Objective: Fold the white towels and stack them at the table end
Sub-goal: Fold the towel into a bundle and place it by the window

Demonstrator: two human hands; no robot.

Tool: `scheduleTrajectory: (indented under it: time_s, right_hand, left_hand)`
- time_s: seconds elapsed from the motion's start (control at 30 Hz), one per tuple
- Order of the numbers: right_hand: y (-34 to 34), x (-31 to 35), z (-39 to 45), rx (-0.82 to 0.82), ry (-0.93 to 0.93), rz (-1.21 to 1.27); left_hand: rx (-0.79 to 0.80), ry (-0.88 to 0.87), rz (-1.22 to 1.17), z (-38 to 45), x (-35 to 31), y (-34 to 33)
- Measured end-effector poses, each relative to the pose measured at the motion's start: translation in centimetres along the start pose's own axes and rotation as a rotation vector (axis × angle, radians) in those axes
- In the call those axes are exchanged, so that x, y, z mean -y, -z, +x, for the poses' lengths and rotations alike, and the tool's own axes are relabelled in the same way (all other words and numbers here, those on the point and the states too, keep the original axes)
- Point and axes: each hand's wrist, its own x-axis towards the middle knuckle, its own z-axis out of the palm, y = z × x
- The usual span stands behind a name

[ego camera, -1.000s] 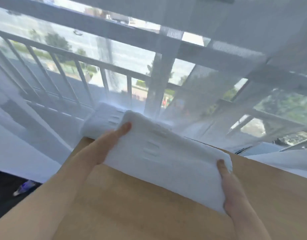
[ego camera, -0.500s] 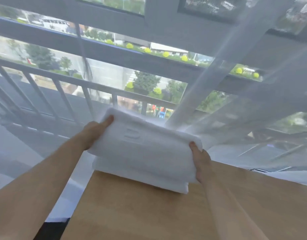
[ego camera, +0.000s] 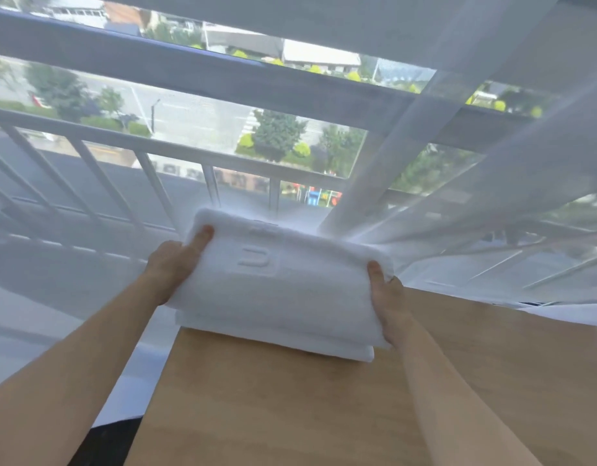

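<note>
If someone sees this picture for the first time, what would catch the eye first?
First, the folded white towel at the far end of the wooden table, gripped by the left hand and the right hand at its two ends, over another folded towel. Behind it hangs a sheer curtain before a railing.

A thick folded white towel point(ego camera: 277, 287) with an embossed mark lay at the frame's centre atop another folded white towel point(ego camera: 290, 348) at the wooden table's point(ego camera: 290, 408) far end.
</note>
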Motion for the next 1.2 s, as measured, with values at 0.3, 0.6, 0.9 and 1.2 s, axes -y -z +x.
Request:
scheduleTrajectory:
  time_s: [0.3,0.6,0.9,1.2]
  right_hand:
    - [0.2,-1.4,-1.3,-0.019,0.067,-0.022]
    - [-0.4,-1.9,-3.5,-0.145,0.033,-0.108]
    - [-5.8,3.0,-7.7,-0.125,0.988,-0.811]
    - [-2.5,-1.1,-4.2,-0.030,0.592,-0.858]
  left_hand:
    - [-0.004,-0.026,0.046,-1.7,1.2,0.3]
    - [-0.193,-0.244,0.055,-2.3,2.4,-0.6]
    - [0.057,-1.039,0.544,-7.7,-5.0,-4.9]
    - [0.105,-0.833,0.842,-5.1,-1.9,-4.2]
